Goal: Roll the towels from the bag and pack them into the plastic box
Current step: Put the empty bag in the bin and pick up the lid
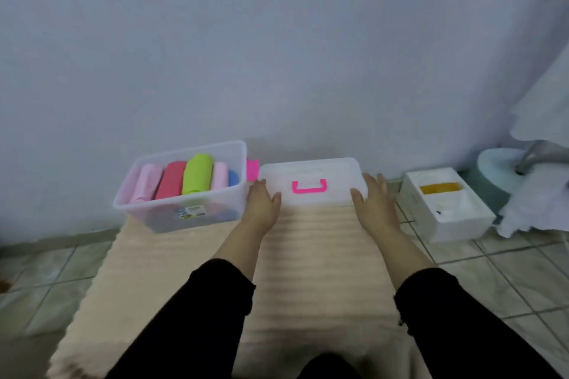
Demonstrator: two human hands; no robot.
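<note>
A clear plastic box (pixel 197 215) stands on the left of a beige mat (pixel 308 255), packed with several rolled towels: pale pink, red (pixel 171 180), lime green (pixel 197 174), pink and blue. To its right lies the translucent lid (pixel 311 175) with a pink handle (pixel 308 187). My left hand (pixel 261 203) touches the lid's left end and my right hand (pixel 374 198) its right end, fingers spread along the sides. I cannot tell whether the lid is lifted off the mat. No bag is in view.
A white foam box (pixel 446 209) with something yellow inside sits on the tiled floor to the right. Beyond it are a pale blue round base (pixel 492 163) and white cloth (pixel 535 209). A wall stands close behind. A pink piece (pixel 252 170) shows between box and lid.
</note>
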